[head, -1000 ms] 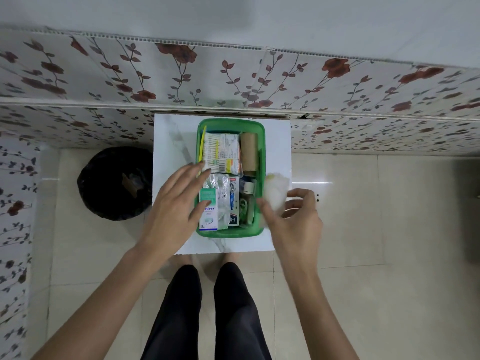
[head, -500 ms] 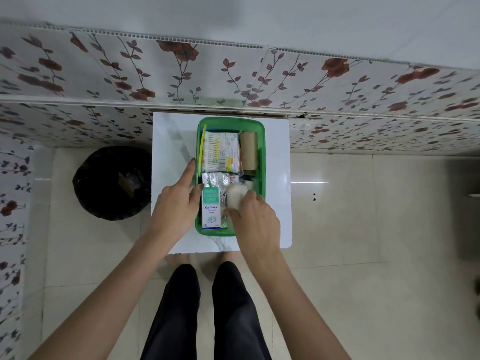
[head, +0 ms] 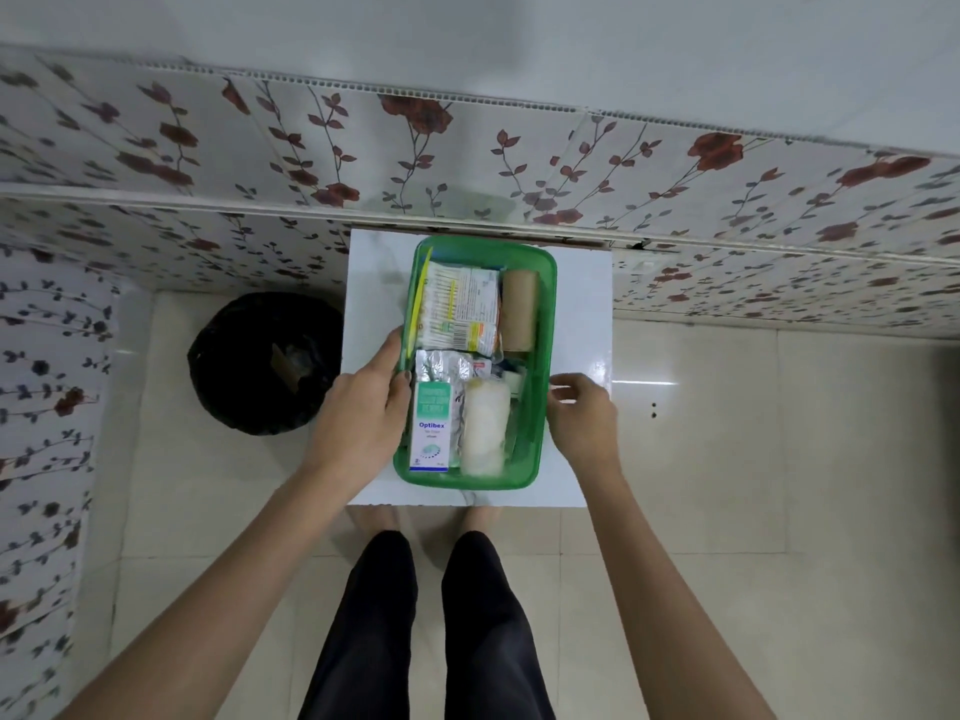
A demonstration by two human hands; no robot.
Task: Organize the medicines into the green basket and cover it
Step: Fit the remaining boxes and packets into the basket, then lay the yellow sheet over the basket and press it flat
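Observation:
The green basket [head: 543, 324] stands on a small white table [head: 374, 283]. Inside lie a pack of cotton swabs [head: 457, 309], a brown roll [head: 519, 317], silver blister strips [head: 441, 363], a white and green Optibex box [head: 431, 428] and a white cotton roll [head: 485, 428]. My left hand [head: 358, 413] grips the basket's left rim, thumb over the edge. Just outside the right wall is my right hand [head: 582, 415], fingers loosely curled and holding nothing; whether it touches the basket I cannot tell. No lid is in view.
A black bin [head: 265, 361] stands on the floor left of the table. A floral-papered wall [head: 519, 163] runs right behind the table. My legs [head: 426, 615] are at the table's near edge, on a tiled floor [head: 727, 485].
My right hand laid the white cotton roll in the basket beside the Optibex box, let go and drew back to the basket's right side. My left hand settled on the left rim.

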